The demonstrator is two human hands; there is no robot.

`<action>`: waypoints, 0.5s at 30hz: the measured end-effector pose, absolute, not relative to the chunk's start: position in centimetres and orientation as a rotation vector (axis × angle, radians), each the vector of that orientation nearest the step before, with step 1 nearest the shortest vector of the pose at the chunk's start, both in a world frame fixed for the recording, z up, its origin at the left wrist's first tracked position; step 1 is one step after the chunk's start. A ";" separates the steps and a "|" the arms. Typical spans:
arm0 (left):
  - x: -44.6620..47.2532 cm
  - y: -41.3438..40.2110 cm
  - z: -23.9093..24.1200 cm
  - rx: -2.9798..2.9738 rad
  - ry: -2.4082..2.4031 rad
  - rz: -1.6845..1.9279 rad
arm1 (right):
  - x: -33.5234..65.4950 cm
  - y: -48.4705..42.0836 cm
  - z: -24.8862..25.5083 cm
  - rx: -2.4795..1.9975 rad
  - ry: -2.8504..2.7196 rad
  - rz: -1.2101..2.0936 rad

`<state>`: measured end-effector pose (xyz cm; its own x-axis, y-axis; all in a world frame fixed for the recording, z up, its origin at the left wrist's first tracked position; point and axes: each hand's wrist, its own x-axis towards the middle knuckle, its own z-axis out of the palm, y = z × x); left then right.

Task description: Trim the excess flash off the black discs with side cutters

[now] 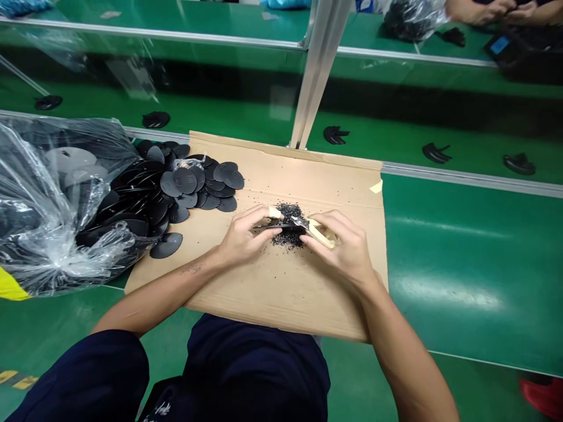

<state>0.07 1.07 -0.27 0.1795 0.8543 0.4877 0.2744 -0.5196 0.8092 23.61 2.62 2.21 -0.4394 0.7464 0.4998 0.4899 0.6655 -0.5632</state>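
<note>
My left hand (241, 234) pinches a thin black plastic disc (267, 225) edge-on over a sheet of cardboard (281, 281). A taped fingertip rests on the disc's rim. My right hand (343, 246) is closed round a small knife with a tape-wrapped handle (319, 233), and its blade meets the disc's edge. A little heap of black shavings (289, 225) lies on the cardboard just beyond both hands.
A pile of black discs (185, 187) spills from a clear plastic bag (48, 205) at the left. A metal post (316, 70) rises behind the cardboard. Black parts (336, 135) lie on the green conveyor beyond. Another person's hands (497, 10) work at the far right.
</note>
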 end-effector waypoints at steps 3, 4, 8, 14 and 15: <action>0.4 1.0 -0.1 1.764 0.934 1.326 | 22.9 2.1 2.4 -0.933 -2.055 0.536; 0.5 0.9 0.0 1.766 0.884 1.338 | 22.6 1.9 2.4 -0.913 -2.048 0.547; 0.6 1.0 0.3 1.955 0.888 1.397 | 22.1 1.5 2.1 -0.787 -2.108 0.415; -0.1 0.9 -0.5 2.387 1.031 1.224 | 22.1 1.3 2.0 -0.707 -2.163 0.335; -0.1 0.9 -0.6 2.413 1.042 1.193 | 22.1 1.3 2.1 -0.704 -2.132 0.413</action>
